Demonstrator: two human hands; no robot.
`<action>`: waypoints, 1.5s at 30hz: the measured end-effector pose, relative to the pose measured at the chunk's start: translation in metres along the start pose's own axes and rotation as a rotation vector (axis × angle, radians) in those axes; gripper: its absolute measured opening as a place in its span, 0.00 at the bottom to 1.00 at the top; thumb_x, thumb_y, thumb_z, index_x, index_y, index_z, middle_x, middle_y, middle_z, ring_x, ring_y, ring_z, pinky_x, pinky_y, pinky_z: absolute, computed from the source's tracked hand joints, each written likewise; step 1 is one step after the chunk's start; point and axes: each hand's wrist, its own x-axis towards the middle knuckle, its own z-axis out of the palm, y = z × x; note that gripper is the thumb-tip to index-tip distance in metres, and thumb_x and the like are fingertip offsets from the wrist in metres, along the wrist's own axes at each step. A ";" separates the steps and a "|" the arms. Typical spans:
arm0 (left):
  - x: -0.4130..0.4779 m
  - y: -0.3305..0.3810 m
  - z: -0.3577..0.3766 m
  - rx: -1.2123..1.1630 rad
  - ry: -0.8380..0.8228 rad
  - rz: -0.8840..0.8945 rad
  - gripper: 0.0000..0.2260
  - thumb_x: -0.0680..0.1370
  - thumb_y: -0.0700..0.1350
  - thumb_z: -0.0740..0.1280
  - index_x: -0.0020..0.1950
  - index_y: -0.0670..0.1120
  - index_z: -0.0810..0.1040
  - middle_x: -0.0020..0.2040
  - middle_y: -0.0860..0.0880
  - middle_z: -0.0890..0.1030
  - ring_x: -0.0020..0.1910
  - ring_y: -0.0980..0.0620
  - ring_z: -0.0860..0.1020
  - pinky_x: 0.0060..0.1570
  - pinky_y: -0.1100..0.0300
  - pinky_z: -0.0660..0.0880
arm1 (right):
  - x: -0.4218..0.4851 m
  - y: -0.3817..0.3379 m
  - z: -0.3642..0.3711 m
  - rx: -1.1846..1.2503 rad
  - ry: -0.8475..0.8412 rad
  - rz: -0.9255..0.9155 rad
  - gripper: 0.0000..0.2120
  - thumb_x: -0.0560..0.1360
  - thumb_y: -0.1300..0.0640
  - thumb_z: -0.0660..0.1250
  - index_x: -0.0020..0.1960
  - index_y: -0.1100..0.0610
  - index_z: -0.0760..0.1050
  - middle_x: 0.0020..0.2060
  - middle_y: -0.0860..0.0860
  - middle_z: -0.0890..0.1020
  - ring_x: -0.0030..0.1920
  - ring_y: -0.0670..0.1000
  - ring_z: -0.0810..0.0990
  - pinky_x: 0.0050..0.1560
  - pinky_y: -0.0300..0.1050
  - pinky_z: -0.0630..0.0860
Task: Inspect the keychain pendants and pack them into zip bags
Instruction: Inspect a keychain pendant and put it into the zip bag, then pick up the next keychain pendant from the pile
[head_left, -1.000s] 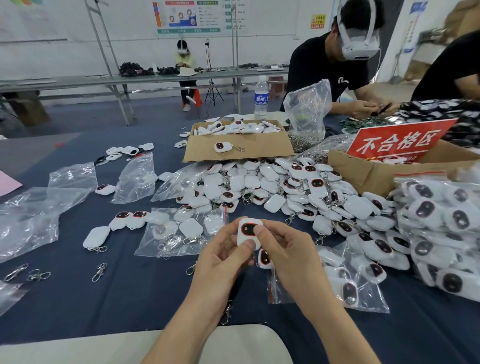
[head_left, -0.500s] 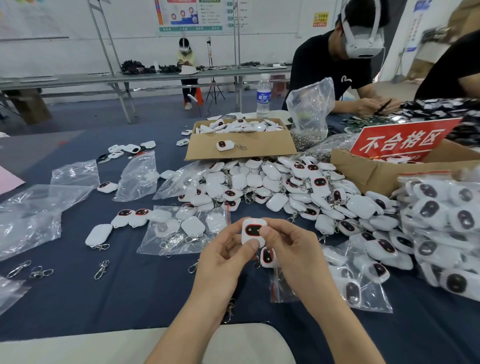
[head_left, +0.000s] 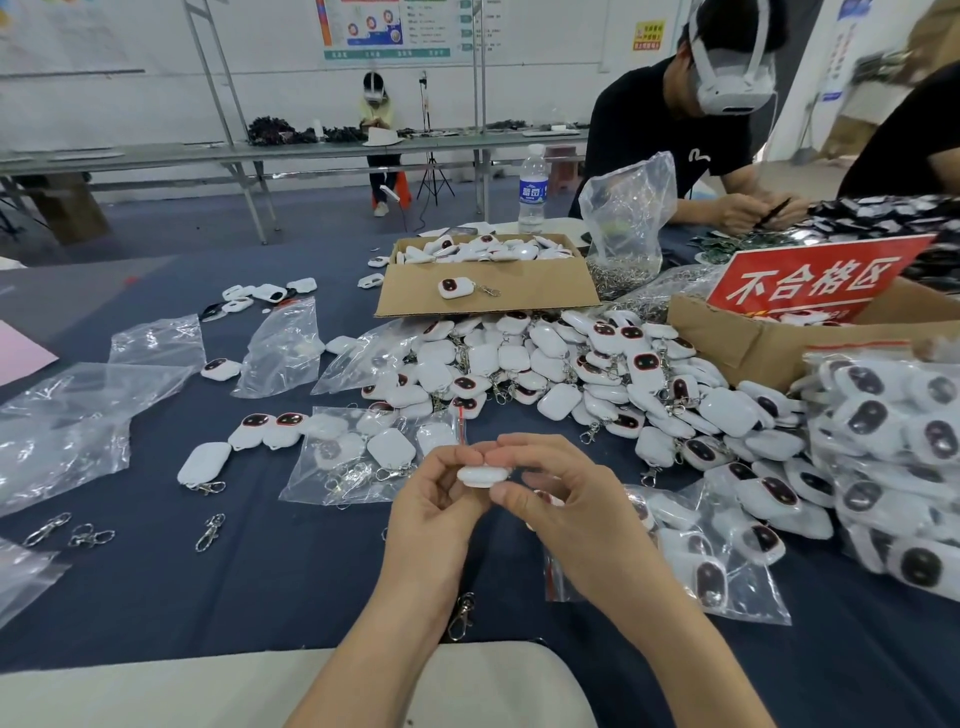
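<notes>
Sitting between pinching fingers (head_left: 511, 492): pendant (head_left: 482, 476)

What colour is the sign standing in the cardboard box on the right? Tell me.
The sign is red with white characters, shown best in the head view.

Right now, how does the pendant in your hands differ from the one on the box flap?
The held pendant is edge-on, showing only white shell; the flap pendant lies flat, dark face up. The held pendant is pinched between left hand and right hand; the flap pendant rests untouched on the box flap. Both are white and rounded.
</notes>
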 end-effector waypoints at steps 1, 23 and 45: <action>-0.001 0.000 0.001 0.019 0.004 0.005 0.15 0.78 0.31 0.68 0.45 0.51 0.83 0.50 0.45 0.86 0.52 0.50 0.84 0.51 0.64 0.79 | 0.000 0.001 -0.001 0.012 0.018 0.021 0.18 0.77 0.59 0.72 0.50 0.34 0.82 0.53 0.35 0.83 0.57 0.37 0.80 0.53 0.31 0.75; 0.003 0.024 -0.010 0.655 -0.190 -0.296 0.09 0.83 0.41 0.63 0.58 0.52 0.79 0.44 0.49 0.83 0.34 0.56 0.80 0.41 0.62 0.80 | 0.000 0.014 -0.035 -0.595 0.120 0.128 0.16 0.85 0.49 0.57 0.69 0.48 0.75 0.60 0.42 0.80 0.61 0.47 0.75 0.63 0.42 0.69; -0.057 0.059 0.043 0.691 -0.185 0.304 0.15 0.85 0.43 0.61 0.67 0.59 0.75 0.58 0.67 0.82 0.59 0.65 0.78 0.55 0.72 0.71 | -0.012 -0.047 -0.065 -0.135 0.358 0.096 0.11 0.83 0.59 0.61 0.46 0.47 0.77 0.40 0.37 0.83 0.42 0.38 0.80 0.41 0.32 0.73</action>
